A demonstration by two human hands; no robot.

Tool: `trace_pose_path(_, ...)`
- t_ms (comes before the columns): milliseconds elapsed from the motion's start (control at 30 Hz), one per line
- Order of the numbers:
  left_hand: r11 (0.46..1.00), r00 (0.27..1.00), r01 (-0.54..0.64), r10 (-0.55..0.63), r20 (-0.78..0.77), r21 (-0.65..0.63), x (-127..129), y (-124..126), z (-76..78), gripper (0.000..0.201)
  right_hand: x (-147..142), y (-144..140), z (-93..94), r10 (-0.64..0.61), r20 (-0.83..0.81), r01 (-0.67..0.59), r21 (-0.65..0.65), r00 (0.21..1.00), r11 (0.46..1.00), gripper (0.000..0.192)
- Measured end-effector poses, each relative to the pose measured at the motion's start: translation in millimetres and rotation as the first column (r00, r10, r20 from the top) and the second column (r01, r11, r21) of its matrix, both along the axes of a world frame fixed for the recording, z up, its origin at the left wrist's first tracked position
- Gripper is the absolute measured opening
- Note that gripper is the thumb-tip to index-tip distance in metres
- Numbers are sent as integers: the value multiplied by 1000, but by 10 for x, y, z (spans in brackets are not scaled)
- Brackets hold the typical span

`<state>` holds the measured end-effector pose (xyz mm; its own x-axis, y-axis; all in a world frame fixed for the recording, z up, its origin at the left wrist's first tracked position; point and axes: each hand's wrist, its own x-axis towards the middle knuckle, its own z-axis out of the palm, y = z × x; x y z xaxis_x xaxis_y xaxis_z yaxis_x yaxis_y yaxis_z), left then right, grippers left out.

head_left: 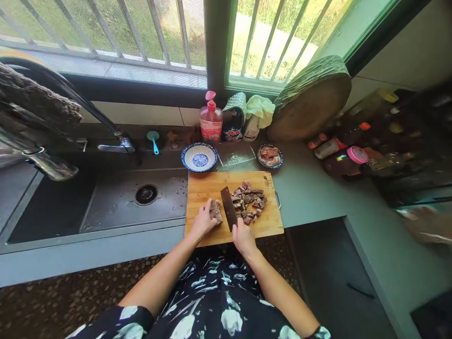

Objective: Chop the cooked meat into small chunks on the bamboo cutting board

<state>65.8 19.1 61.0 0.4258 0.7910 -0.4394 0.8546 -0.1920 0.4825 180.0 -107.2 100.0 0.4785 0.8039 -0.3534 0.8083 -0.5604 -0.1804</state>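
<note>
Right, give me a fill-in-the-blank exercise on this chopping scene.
1. The right hand grips a ____ over the board.
2. The left hand steadies the uncut ____ beside the blade.
3. The cut pieces lie to the ____ of the blade.
4. The empty blue-rimmed bowl stands behind the board, next to the ____.

Missing words: cleaver; meat; right; sink

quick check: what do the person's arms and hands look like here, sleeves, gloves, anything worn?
Both hands, left hand and right hand, are bare: no gloves, and no rings or watch that I can make out. Forearms are uncovered. Short sleeves end near the elbows, in a dark fabric with a white and pale grey leaf-like print, matching the garment across the lap.
</note>
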Motion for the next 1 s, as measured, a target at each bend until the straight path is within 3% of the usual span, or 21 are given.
trace_pose_path(100,997,995,81,-81,-59,7,129,60,18,83,5,13,-45,38,-3,-38,-8,999,999,18)
trace_pose_path(233,995,991,102,-100,-85,20,229,160,16,69,10,22,-110,23,-1,-23,-16,1000,1000,18)
trace_pose_path(533,999,995,19,-22,96,33,49,236,-121,71,46,13,-170,11,-40,-12,-10,999,1000,20)
trace_pose_path(733,998,991,-1,-8,131,65,2,238,-163,59,40,20,-200,17,-44,-18,-10,999,1000,21)
trace_pose_path(867,991,995,24,-37,90,135,25,225,-146,57,41,14,-151,17,-34,-17,-8,999,1000,20)
trace_pose_path(1000,987,997,74,-74,-8,145,70,243,-134,51,-36,1,28,-7,12,6,63,1000,998,20)
